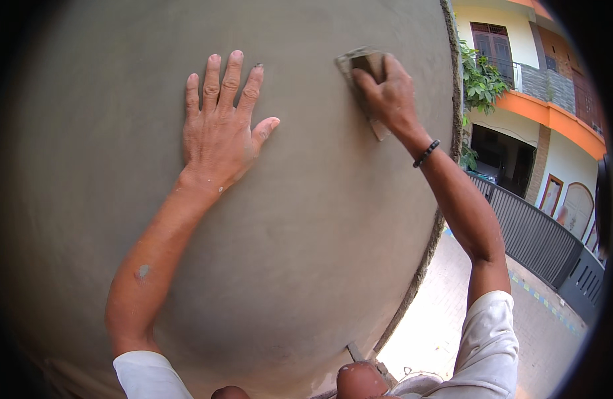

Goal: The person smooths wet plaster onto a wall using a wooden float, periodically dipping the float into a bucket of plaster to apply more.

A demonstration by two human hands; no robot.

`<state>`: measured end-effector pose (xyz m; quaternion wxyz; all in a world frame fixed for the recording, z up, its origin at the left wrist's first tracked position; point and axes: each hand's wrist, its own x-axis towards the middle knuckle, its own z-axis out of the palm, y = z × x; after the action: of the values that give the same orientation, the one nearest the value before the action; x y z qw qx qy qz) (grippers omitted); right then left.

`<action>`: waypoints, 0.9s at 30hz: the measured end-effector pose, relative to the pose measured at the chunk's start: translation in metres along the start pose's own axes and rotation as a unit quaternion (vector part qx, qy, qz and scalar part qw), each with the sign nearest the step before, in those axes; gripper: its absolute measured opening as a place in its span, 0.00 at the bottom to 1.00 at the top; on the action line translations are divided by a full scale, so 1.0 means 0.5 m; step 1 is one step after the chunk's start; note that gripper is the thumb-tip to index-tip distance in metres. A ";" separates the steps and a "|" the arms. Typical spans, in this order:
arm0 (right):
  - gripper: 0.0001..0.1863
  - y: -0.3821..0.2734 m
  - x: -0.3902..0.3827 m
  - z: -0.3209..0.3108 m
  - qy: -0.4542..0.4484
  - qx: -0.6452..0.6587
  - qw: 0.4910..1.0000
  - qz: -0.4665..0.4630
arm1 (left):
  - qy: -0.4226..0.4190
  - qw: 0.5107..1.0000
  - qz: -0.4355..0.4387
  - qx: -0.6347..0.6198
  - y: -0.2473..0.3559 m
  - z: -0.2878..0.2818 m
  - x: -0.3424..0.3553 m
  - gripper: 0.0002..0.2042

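The right hand (394,96) is closed around the grip of a float (369,113), thumb on the left side and fingers curled over on the right. The float is a flat, narrow tool with a greyish, worn plate; it lies against the wall (306,246), toward the far right of the plaster, tilted so that its far end leans left and its near end leans right. Its underside is hidden.

The left hand (221,133) is empty and open, well apart to the left of the float, back of the hand showing and palm toward the wall. Its fingers point to the far side, slightly spread, and the thumb sticks out to the right. It appears to rest flat on the plaster, though the palm itself cannot be seen. A dark smudge marks the tip of the index finger.

A dark beaded bracelet (426,153) circles the right wrist. A grey spot (143,271) of dried material sits on the left forearm. Both arms run back to white sleeves (490,339) at the near side.

The wall is smooth and grey, ending on the right in a rough edge (412,292). Beyond that edge are a leafy plant (480,81), a dark gate (527,226), a paved street (532,322) and a house with an orange band (552,114).
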<state>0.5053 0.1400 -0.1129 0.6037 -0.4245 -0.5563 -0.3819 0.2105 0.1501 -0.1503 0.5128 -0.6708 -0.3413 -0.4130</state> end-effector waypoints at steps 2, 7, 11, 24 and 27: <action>0.25 -0.102 0.032 0.025 -0.005 -0.028 0.990 -0.142 | 0.010 1.000 -0.002 -0.001 0.005 0.006 0.000 0.35; 0.32 0.114 0.290 -0.055 0.059 -0.048 0.993 0.091 | 0.001 0.999 -0.017 -0.049 0.029 -0.003 -0.001 0.36; 0.28 0.184 0.117 -0.075 0.081 -0.024 0.962 0.259 | -0.030 0.997 0.000 -0.074 0.008 -0.001 -0.054 0.37; 0.33 0.163 0.382 -0.096 0.065 -0.037 0.987 0.146 | -0.031 0.999 0.024 -0.037 -0.038 -0.043 -0.119 0.38; 0.34 0.328 0.300 -0.156 0.068 -0.068 0.956 0.278 | -0.029 0.999 0.024 -0.032 -0.053 -0.051 -0.110 0.38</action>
<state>0.6987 0.1257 0.0204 0.6919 -0.5758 -0.3467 -0.2636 0.1584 0.1297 -0.1859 0.4909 -0.7065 -0.3267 -0.3914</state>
